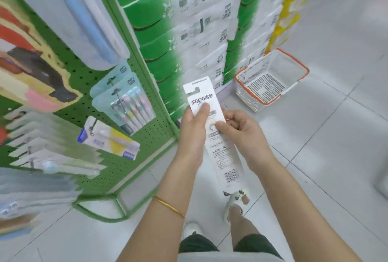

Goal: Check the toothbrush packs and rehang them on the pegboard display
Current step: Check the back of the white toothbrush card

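Toothbrush pack, white card: "FROG青蛙" just above the L grip. "SUGERE" just below the R grip. Barcode further down, digits too small to read. Print on the stacked tissue packs beyond the grips is blurred and unreadable.

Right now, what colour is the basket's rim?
The basket has an orange-red rim and white sides; the head view shows it best.

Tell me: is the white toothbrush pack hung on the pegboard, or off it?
Off it. Left hand and right hand hold the toothbrush pack away from the pegboard; its hang tab is free.
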Available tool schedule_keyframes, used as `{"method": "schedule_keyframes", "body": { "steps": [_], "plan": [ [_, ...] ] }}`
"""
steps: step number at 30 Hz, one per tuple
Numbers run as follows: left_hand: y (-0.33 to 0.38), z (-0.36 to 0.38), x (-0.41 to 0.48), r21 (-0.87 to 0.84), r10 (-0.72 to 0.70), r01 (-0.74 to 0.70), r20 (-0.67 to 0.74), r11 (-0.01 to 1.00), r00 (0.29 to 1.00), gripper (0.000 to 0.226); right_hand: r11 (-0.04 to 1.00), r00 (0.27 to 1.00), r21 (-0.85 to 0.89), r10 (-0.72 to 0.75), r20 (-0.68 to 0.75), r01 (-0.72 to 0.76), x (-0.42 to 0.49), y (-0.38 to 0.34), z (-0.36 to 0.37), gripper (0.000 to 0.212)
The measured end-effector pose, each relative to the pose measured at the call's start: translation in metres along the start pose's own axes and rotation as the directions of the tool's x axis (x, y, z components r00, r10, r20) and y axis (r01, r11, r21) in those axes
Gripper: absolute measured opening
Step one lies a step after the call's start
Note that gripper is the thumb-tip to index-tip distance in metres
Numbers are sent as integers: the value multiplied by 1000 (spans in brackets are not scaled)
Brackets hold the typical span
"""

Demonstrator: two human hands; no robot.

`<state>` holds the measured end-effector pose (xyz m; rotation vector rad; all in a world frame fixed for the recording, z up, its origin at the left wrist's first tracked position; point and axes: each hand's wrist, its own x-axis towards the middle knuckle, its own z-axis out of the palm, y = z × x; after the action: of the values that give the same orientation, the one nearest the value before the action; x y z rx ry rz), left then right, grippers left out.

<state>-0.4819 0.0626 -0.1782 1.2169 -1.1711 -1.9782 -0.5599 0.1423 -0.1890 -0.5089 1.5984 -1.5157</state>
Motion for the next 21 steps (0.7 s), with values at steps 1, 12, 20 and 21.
{"method": "schedule_keyframes", "body": {
  "steps": [1,12,20,21],
  "plan": [
    [-2,14,9,2,-3,3,5,1000,1000,18,999,1000,-45,28,3,-28,6,1,-14,9],
    [-31,194,128,118,-36,24,104,993,994,15,979,993,-167,107,-48,-114,112,-25,-189,7],
    [-49,286,225,293,-74,43,96,955,993,21,964,983,-208,149,-106,-168,225,-32,-279,7],
    [-52,298,241,297,-70,44,80,954,994,18,961,980,-209,155,-127,-180,244,-33,-290,7]
  ]
}}
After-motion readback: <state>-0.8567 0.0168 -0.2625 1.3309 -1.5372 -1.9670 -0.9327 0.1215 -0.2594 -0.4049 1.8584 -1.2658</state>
